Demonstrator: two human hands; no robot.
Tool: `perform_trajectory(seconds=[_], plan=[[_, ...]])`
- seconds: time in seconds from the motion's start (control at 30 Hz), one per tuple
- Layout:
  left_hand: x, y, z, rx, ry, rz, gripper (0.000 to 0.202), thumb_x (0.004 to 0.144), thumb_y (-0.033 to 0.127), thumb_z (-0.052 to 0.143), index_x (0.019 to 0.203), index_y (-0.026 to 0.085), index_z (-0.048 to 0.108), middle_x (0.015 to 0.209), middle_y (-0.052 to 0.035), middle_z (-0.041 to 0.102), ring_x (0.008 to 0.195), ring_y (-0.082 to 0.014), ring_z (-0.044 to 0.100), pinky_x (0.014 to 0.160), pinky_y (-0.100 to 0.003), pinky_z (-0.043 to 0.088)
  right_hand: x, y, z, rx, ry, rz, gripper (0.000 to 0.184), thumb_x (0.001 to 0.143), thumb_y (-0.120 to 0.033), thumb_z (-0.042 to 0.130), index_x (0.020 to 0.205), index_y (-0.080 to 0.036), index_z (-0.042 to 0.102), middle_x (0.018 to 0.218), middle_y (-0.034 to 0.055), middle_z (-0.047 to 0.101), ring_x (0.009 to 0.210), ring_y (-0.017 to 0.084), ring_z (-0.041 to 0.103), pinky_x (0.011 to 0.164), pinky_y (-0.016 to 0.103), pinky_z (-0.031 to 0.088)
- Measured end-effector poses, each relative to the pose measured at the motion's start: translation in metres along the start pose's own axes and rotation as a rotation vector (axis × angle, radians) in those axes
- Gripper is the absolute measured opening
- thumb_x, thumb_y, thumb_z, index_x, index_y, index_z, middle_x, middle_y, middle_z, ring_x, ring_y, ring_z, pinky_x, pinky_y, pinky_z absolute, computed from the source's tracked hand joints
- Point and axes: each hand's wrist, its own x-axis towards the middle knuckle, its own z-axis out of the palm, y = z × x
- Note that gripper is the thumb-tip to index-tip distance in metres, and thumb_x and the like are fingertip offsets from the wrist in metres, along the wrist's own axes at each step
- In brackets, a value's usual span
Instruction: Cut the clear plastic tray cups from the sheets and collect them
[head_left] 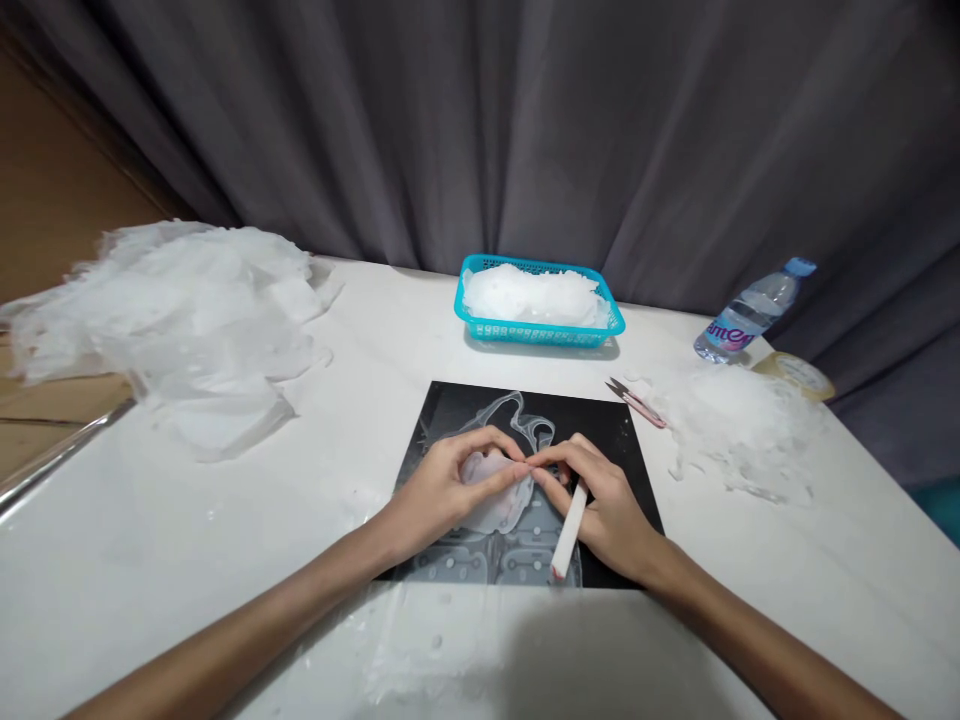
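Note:
My left hand (465,490) pinches the upper edge of a small translucent whitish plastic piece (499,512) with scalloped edges. Meeting it fingertip to fingertip, my right hand (592,495) is closed at the right end of the same edge. A slim white stick (570,530) with a reddish lower end lies in my right hand, under the fingers. Below both hands is a black board (630,450), bearing a clear moulded plastic sheet (457,562) with outlined shapes. A loose clear strip curls from the sheet behind my fingers. What exactly the fingertips grip is partly hidden.
Thread snips (637,403) lie right of the board, beside a heap of clear scraps (742,425). Behind stand a water bottle (750,312) and a tape roll (796,376). A blue basket (540,333) holds whitish pieces. Translucent sheets (202,310) are piled at left.

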Motion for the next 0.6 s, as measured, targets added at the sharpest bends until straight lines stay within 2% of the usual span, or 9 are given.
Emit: perform_trajectory(seconds=[0.17, 0.37, 0.6], plan=[[-0.0005, 0.0006, -0.0019, 0.062, -0.036, 0.019, 0.025, 0.097, 0.047, 0.068, 0.099, 0.023, 0.075, 0.099, -0.0005, 0.075, 0.094, -0.0206, 0.066, 0.084, -0.03, 0.045, 0.0007, -0.0016, -0.001, -0.176, -0.012, -0.172, 0.012, 0.104, -0.016, 0.054, 0.11, -0.021, 0.063, 0.09, 0.0051, 0.069, 0.08, 0.02, 0.059, 0.072, 0.034, 0.05], [-0.0017, 0.0011, -0.0036, 0.13, -0.069, 0.017, 0.029, 0.1, 0.05, 0.064, 0.098, 0.023, 0.073, 0.093, 0.0013, 0.072, 0.08, -0.0168, 0.059, 0.07, -0.028, 0.04, 0.0014, -0.0039, -0.0006, -0.243, -0.007, -0.146, 0.01, 0.102, -0.012, 0.053, 0.102, -0.022, 0.056, 0.092, 0.0057, 0.07, 0.08, 0.02, 0.058, 0.072, 0.033, 0.049], [-0.0035, 0.003, 0.0043, 0.221, -0.005, 0.068, 0.023, 0.1, 0.044, 0.063, 0.097, 0.023, 0.072, 0.086, 0.0035, 0.069, 0.07, -0.0133, 0.053, 0.062, -0.026, 0.036, 0.0003, -0.0014, 0.0029, -0.288, 0.016, -0.187, 0.019, 0.094, -0.004, 0.054, 0.099, -0.022, 0.051, 0.093, 0.0054, 0.068, 0.081, 0.02, 0.058, 0.07, 0.032, 0.051]])
